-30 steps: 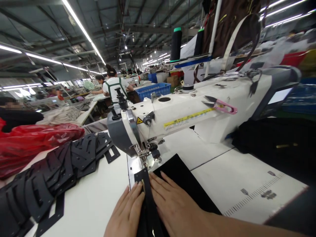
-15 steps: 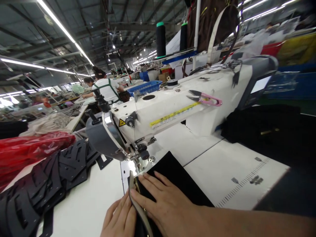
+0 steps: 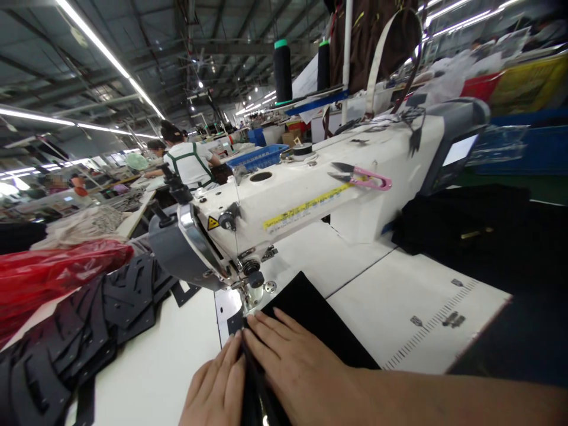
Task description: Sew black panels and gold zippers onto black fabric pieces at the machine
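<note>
My left hand (image 3: 216,387) lies flat, fingers stretched out, on the left edge of a black fabric piece (image 3: 310,319) at the bottom centre. My right hand (image 3: 293,367) rests flat on the same fabric just to the right, its fingertips close to the presser foot (image 3: 249,296) of a white sewing machine (image 3: 310,195). The fabric's front end sits under the foot. A narrow dark strip runs between my two hands.
Stacked black cut pieces (image 3: 89,331) and a red plastic bag (image 3: 48,272) lie at the left. Pink thread snips (image 3: 361,176) rest on the machine arm. Black fabric (image 3: 479,231) is piled at the right. Other people (image 3: 189,160) work at tables behind.
My hands and the fabric have slid forward to the presser foot. The light strip edge seen between my hands half a second ago now lies flat and dark. The view shifted slightly.
</note>
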